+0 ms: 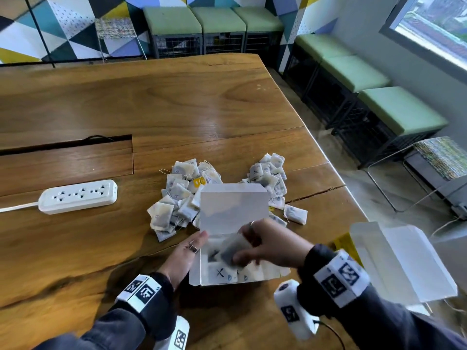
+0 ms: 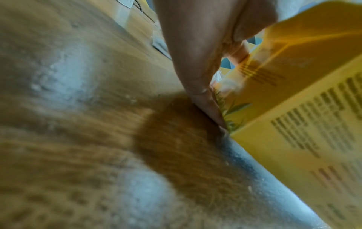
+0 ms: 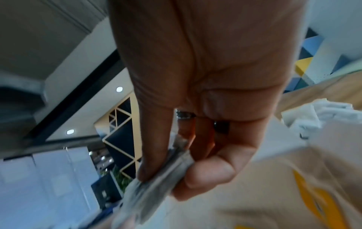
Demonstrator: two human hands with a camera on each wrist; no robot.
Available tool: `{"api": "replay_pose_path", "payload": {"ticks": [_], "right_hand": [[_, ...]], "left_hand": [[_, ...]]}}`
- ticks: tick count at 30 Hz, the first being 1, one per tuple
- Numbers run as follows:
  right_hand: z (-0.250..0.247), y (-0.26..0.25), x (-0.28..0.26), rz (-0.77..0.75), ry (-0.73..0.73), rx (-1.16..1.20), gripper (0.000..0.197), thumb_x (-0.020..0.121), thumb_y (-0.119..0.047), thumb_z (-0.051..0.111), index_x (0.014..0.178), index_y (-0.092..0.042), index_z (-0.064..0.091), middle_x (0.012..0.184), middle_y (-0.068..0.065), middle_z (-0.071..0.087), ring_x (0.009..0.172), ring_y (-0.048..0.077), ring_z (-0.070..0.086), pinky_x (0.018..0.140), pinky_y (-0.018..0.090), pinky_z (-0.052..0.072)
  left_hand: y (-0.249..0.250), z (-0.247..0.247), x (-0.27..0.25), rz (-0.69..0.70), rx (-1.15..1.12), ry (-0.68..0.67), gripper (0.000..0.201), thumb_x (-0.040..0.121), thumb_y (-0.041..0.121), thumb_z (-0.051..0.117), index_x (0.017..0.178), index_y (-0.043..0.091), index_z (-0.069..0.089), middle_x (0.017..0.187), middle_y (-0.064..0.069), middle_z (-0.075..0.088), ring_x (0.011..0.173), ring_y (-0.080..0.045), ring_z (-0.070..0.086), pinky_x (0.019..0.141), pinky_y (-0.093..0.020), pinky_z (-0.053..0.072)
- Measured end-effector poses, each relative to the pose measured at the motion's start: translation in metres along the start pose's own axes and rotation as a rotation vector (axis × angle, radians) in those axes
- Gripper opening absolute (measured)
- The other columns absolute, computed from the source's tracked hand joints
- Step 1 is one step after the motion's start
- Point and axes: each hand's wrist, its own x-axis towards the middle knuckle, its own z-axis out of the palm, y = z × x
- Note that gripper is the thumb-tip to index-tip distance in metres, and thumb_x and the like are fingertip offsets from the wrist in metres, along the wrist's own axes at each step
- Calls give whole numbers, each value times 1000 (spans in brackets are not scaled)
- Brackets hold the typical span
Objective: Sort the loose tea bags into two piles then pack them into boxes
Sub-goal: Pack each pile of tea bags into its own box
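Note:
An open box (image 1: 233,208), white inside and yellow outside (image 2: 293,124), stands near the table's front edge with its lid up. Tea bags marked X lie inside it. My right hand (image 1: 249,251) pinches a blurred tea bag (image 1: 233,248) between thumb and fingers (image 3: 205,175) just above the box's opening; the tea bag (image 3: 154,178) shows edge-on in the right wrist view. My left hand (image 1: 188,251) lies with straight fingers (image 2: 195,65) against the box's left wall. Two loose piles sit behind the box: a left pile (image 1: 177,198) and a right pile (image 1: 271,178).
A white power strip (image 1: 78,197) lies to the left on the wooden table (image 1: 151,102). A second open box (image 1: 401,261) stands at the table's right edge. One tea bag (image 1: 295,214) lies apart by the right pile. Green stools line the walls.

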Motion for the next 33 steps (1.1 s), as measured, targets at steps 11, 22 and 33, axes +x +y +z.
{"api": "replay_pose_path", "payload": {"ticks": [11,22,33], "right_hand": [[34,17,1,64,209,-306,46,79,-18,66,123,-18,53,117,0,57,101,13,50,72,5,36],[24,34,-15,232,374,-849,42,73,-47,72,100,-16,67,114,6,51,99,25,58,75,36,51],[21,16,-20,171,444,-472,29,90,-49,49,98,-27,67,96,-11,55,98,13,53,85,34,32]], "left_hand": [[-3,0,-3,87,-42,5,90,65,72,59,134,16,48,138,3,49,127,-11,43,113,-29,23],[-10,-4,2,75,34,0,122,31,93,54,130,22,51,132,9,53,125,-10,46,114,-34,23],[-3,-2,-5,60,14,-20,97,50,82,59,125,21,53,131,4,54,122,-10,46,108,-26,26]]}}
